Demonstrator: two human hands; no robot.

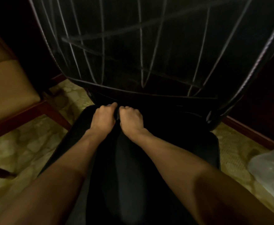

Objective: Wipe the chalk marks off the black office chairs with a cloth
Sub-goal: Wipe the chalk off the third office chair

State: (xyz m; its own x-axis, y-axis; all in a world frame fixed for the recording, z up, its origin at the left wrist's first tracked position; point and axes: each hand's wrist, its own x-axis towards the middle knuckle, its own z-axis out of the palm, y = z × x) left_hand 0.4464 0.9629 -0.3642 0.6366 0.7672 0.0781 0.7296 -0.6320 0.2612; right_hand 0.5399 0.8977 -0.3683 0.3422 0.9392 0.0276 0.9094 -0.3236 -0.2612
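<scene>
A black office chair fills the view. Its backrest (125, 51) is covered with white chalk marks (103, 46), long upright strokes crossed by fainter sideways ones. A dark cloth (125, 169) lies along the black seat (181, 143) between my forearms, hard to tell apart from the seat in the dim light. My left hand (103, 116) and right hand (130, 118) sit side by side at the rear of the seat, just below the backrest. Both have curled fingers and seem to grip the cloth's far edge.
A tan padded chair with a red-brown wooden frame (11, 88) stands close on the left. Pale patterned carpet (27, 143) shows on both sides of the seat. A clear plastic bag (271, 169) lies at the right edge, near a dark wooden skirting board (246, 130).
</scene>
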